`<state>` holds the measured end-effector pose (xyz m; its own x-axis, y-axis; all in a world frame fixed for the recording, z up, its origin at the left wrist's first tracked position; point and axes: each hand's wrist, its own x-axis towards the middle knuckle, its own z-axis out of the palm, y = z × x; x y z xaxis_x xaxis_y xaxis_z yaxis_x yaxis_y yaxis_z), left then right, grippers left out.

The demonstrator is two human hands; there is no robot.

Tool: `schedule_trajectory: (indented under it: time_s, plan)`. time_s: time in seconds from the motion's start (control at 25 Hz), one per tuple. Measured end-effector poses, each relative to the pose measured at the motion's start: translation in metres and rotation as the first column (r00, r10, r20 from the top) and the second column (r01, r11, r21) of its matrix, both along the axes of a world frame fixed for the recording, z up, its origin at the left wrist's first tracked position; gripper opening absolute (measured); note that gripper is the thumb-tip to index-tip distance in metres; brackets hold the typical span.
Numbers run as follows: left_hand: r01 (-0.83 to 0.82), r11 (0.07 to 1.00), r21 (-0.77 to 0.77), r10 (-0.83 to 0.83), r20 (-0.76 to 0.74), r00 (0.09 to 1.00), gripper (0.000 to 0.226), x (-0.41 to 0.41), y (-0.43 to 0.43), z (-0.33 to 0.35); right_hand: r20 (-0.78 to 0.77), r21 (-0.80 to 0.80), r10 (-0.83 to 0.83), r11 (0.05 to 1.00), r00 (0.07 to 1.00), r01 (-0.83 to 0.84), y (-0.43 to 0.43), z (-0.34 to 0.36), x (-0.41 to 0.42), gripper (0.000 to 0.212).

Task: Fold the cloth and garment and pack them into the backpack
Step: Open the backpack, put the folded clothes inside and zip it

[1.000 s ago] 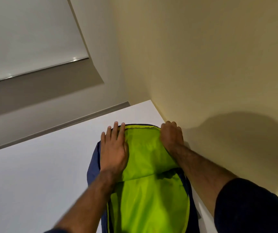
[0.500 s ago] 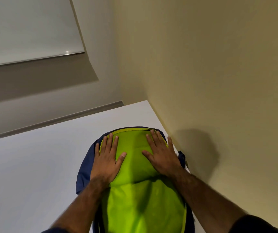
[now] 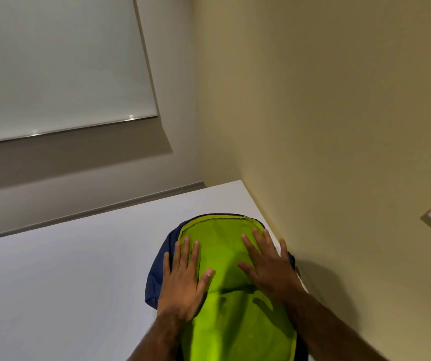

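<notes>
A backpack [image 3: 222, 246] with a lime-green front panel and navy blue sides lies flat on a white table, its rounded top end pointing away from me. My left hand [image 3: 183, 282] presses flat on its left side with straight fingers, half on green and half on navy. My right hand [image 3: 269, 267] lies flat on the right side, fingers spread. A fold or flap edge crosses the green panel just below both palms. No loose cloth or garment is in view.
The white table [image 3: 66, 282] stretches to the left of the backpack. A beige wall [image 3: 339, 152] runs close along the backpack's right side. A window with a white roller blind [image 3: 53, 66] is on the far wall.
My right hand, curled over the pack's top right corner a second ago, now lies flat with spread fingers. Both hands slid a little down the panel toward me; the view shifted.
</notes>
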<state>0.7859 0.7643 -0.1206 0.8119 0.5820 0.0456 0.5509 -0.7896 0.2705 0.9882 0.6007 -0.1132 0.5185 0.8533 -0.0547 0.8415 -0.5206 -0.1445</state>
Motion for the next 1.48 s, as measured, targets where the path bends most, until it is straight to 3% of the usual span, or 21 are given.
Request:
schedule_trajectory:
  time_s: [0.2, 0.4, 0.6, 0.72, 0.84, 1.0, 1.12, 1.32, 1.48]
  plan:
    - [-0.042, 0.999, 0.031, 0.041, 0.019, 0.999, 0.081, -0.065, -0.025, 0.042, 0.008, -0.014, -0.029, 0.999, 1.0, 0.03, -0.043, 0.035, -0.042, 0.08]
    - [-0.177, 0.981, 0.079, 0.182, -0.072, 0.981, 0.075, -0.166, -0.027, 0.078, -0.013, -0.059, -0.081, 0.995, 0.997, 0.08, -0.055, 0.07, -0.093, 0.08]
    - [-0.341, 0.926, 0.162, 0.355, -0.07, 0.932, 0.078, -0.298, -0.026, 0.106, 0.047, 0.029, 0.03, 0.999, 0.998, -0.032, -0.024, 0.091, -0.183, 0.092]
    - [-0.442, 0.883, 0.159, 0.443, 0.035, 0.896, 0.079, -0.385, -0.035, 0.11, 0.057, -0.086, 0.112, 0.991, 0.992, -0.107, 0.001, 0.105, -0.257, 0.086]
    - [-0.512, 0.844, 0.156, 0.517, 0.014, 0.856, 0.083, -0.472, -0.038, 0.106, 0.083, -0.107, 0.173, 0.981, 0.981, -0.164, 0.022, 0.111, -0.327, 0.081]
    - [-0.604, 0.784, 0.14, 0.609, 0.01, 0.793, 0.089, -0.585, -0.034, 0.09, 0.14, -0.02, 0.254, 0.967, 0.957, -0.254, 0.045, 0.12, -0.417, 0.085]
    - [-0.625, 0.763, 0.166, 0.633, 0.004, 0.774, 0.08, -0.653, -0.031, 0.081, 0.124, -0.016, 0.313, 0.949, 0.941, -0.314, 0.06, 0.12, -0.475, 0.087]
    - [-0.644, 0.749, 0.158, 0.656, -0.033, 0.754, 0.076, -0.706, -0.022, 0.081, 0.122, -0.104, 0.377, 0.925, 0.918, -0.366, 0.074, 0.119, -0.529, 0.079]
    - [-0.636, 0.77, 0.042, 0.636, -0.117, 0.763, 0.076, -0.705, -0.011, 0.077, 0.127, -0.092, 0.386, 0.922, 0.914, -0.377, 0.094, 0.118, -0.542, 0.075]
